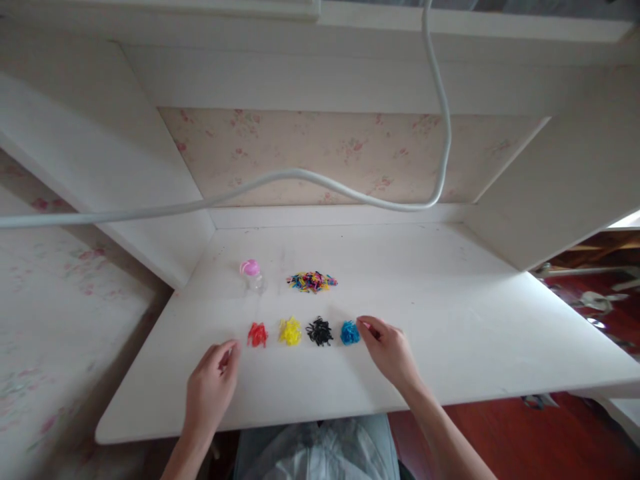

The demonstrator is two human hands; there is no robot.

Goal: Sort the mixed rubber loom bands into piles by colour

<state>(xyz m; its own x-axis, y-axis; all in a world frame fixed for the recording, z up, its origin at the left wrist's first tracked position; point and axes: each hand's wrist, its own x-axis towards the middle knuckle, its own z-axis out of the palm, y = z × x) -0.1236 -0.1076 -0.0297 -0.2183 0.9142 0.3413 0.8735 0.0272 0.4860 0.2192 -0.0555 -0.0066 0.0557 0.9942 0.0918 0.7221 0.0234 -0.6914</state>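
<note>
My left hand (214, 380) is closed in a pinch just left of the red rubber bands (257, 335); whatever sits between its fingertips is too small to make out. Beside the blue rubber bands (350, 332), my right hand (385, 345) pinches with thumb and forefinger, and its fingertips hide what they may hold. Between these piles lie yellow rubber bands (291, 331) and black rubber bands (319, 331), so the four colours form a row. Behind the row is a heap of mixed-colour rubber bands (312, 282).
A small clear jar (255, 283) with a pink lid (250, 267) stands at the back left of the white desk (430, 293). A white cable (300, 175) hangs across the view above the desktop. Side panels (540, 173) enclose the desk's back.
</note>
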